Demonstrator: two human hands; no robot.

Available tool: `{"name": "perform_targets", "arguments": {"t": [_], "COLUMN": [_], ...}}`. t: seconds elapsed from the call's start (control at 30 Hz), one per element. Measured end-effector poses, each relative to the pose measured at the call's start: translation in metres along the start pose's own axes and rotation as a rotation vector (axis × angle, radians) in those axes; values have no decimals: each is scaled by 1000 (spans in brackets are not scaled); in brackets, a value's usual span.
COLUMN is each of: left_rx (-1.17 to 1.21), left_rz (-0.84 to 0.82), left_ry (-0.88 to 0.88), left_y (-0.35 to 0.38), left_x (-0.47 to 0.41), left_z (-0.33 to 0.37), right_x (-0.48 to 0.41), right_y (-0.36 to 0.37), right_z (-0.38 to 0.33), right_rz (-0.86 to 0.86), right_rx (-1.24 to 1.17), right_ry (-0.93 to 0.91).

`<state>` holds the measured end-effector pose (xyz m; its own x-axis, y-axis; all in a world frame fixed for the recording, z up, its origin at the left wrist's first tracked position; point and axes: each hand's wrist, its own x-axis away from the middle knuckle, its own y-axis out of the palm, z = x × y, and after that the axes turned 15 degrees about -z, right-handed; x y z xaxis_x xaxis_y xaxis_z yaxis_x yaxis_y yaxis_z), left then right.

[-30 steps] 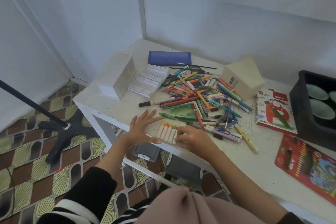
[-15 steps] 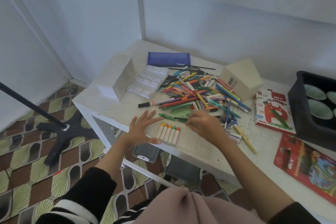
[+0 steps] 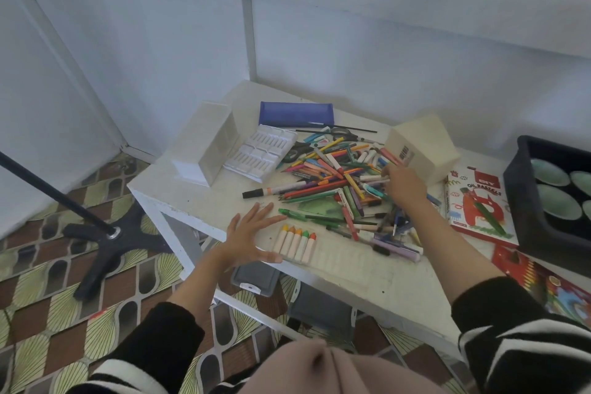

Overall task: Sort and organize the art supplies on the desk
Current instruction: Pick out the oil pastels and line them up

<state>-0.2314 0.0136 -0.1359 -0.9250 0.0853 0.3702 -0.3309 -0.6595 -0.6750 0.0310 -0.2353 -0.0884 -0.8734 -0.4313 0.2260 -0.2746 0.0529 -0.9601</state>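
On the white surface (image 3: 367,278) a pile of pens (image 3: 323,179) is heaped centrally. It is judged light, stiff and easily rolled, best pinched mid-barrel. The right grip (image 3: 403,186) is sunk into it, closure not discernible. The left grip (image 3: 252,240) is spread flat beside the crayon row (image 3: 295,241).

Blk stand base (image 3: 99,253) on patterned floor (image 3: 38,313), white wall (image 3: 383,41) behind

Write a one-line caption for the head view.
Left hand spread on the white desk beside five peach-wrapped oil pastels in a row; right hand in the pile of coloured pens and pencils.
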Motion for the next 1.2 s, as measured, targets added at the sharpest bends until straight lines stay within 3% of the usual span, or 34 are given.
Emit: {"name": "perform_targets", "arguments": {"t": [0.13, 0.57, 0.73, 0.97, 1.2], "left_rx": [-3, -8, -16, -24, -19], "left_rz": [3, 11, 18, 24, 28], "left_ry": [4, 5, 2, -6, -7], "left_y": [0, 1, 1, 2, 1], "left_x": [0, 0, 0, 1, 2], "left_z": [1, 1, 1, 2, 4], "right_x": [4, 24, 37, 71, 109], "right_y": [2, 3, 0, -17, -9], "right_z": [7, 32, 26, 3, -29], "right_rz": [-13, -57, 77, 298, 108], "right_rx": [69, -28, -150, -676, -1505], "right_ry": [-23, -108, -106, -63, 52]}}
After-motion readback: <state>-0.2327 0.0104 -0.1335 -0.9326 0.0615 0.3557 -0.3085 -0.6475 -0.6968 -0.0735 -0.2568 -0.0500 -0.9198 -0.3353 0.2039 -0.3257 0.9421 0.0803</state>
